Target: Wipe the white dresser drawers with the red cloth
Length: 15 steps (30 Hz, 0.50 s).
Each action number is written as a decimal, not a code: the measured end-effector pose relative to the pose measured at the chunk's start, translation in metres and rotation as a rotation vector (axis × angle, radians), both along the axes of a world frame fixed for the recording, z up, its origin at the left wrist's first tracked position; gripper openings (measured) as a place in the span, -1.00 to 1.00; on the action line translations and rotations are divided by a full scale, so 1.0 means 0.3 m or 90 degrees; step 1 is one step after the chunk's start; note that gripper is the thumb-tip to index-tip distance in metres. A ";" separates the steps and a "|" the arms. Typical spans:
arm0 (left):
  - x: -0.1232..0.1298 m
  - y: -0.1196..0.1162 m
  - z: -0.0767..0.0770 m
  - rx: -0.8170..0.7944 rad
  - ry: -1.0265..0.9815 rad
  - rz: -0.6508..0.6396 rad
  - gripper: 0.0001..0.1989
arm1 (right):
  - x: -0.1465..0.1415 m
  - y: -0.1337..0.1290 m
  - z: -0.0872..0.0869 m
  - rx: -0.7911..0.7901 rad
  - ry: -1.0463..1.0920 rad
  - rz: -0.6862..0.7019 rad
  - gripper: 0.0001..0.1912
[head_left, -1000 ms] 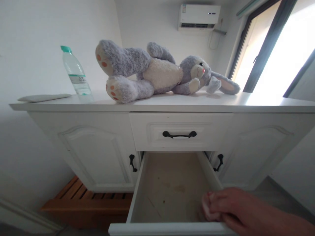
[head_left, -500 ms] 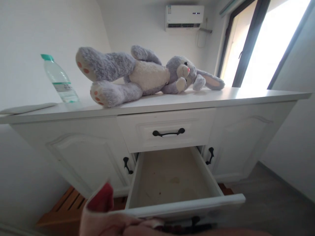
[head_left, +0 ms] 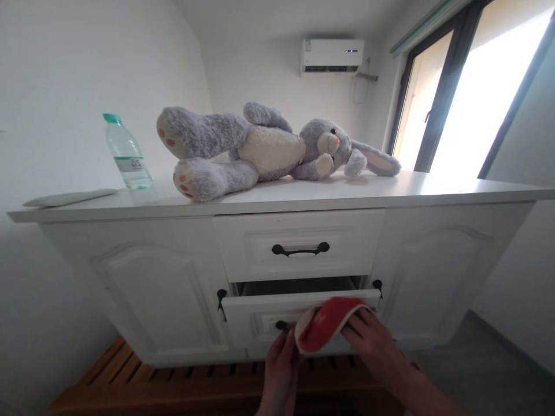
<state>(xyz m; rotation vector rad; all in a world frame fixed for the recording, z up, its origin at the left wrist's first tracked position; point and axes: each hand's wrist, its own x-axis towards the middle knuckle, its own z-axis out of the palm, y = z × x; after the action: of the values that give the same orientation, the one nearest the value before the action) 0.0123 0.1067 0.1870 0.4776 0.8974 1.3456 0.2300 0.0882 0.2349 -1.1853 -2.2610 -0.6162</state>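
Below the counter (head_left: 390, 190) of the white cabinet (head_left: 147, 283), the lower drawer (head_left: 260, 315) stands almost shut — only a narrow dark gap shows above its front. I judge the step in hand is handling the drawer front with a cloth against it; whether the drawer is being wiped or pushed, I cannot tell. A next move would call for steady pressure on the front, with the cloth kept flat and the fingers out of the gap.

On the counter lie 1 grey bunny (head_left: 269, 147) on its side and 1 bottle (head_left: 125, 153) upright, well apart from the hands.

The cloth (head_left: 325, 326) is red inside with a pale edge — soft, folded, draped on the drawer front. The right hand (head_left: 373, 341) grasps its right edge. The left hand (head_left: 281, 370) is at the black handle (head_left: 281, 325), fingers curled near the cloth's lower edge; whether it grips, I cannot tell.
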 end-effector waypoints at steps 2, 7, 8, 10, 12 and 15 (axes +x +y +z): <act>0.010 0.061 -0.015 0.007 -0.035 0.003 -0.64 | 0.115 0.031 -0.036 0.036 0.009 -0.053 -0.70; 0.032 0.165 -0.018 0.017 -0.025 0.014 -0.54 | 0.251 0.079 -0.083 0.089 0.031 -0.145 -0.71; 0.037 0.176 -0.017 0.018 -0.029 0.017 -0.55 | 0.237 0.077 -0.080 0.091 0.035 -0.143 -0.72; 0.044 0.186 -0.017 0.003 -0.030 0.027 -0.56 | 0.169 0.066 -0.059 0.098 0.051 -0.105 -0.75; 0.039 0.177 -0.017 -0.014 -0.017 0.015 -0.59 | 0.058 0.057 -0.019 0.110 0.077 -0.039 -0.75; -0.010 0.127 0.006 -0.011 0.040 0.017 -0.64 | -0.143 0.066 0.061 0.082 0.106 0.054 -0.65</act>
<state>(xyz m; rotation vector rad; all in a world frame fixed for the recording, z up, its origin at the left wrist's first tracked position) 0.0094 0.1447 0.1888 0.4985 0.9696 1.3524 0.1873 0.1081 0.2532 -1.0342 -2.0870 -0.5972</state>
